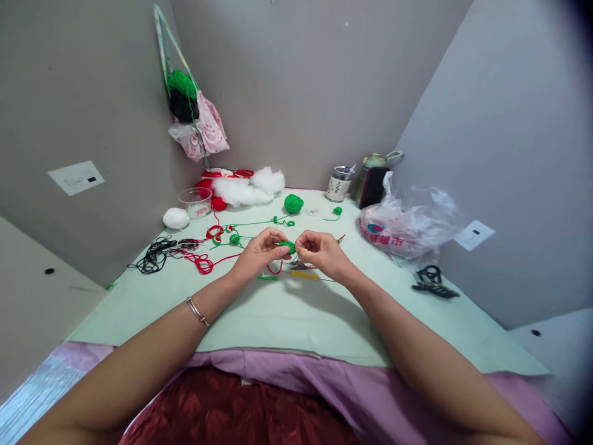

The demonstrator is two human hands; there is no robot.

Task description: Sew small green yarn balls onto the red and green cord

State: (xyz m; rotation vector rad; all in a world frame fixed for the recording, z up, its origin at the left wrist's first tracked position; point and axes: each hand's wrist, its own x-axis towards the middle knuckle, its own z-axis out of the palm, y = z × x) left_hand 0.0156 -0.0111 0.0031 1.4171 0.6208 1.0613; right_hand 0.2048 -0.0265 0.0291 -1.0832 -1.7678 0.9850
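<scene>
Pale green counter (278, 327), purple cloth (319, 376) below front edge. Grey walls (287, 86) on three sides, white paper (75, 178) on left one.

Bare left forearm (155, 352), bare right forearm (401, 318) slant inward. Left hand (262, 250) curled, pinching; right hand (322, 250) just beside, likewise pinching.

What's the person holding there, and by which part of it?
A small green yarn piece: the left hand pinches its left side; the right hand is at its right side, exact grip unclear.
</scene>
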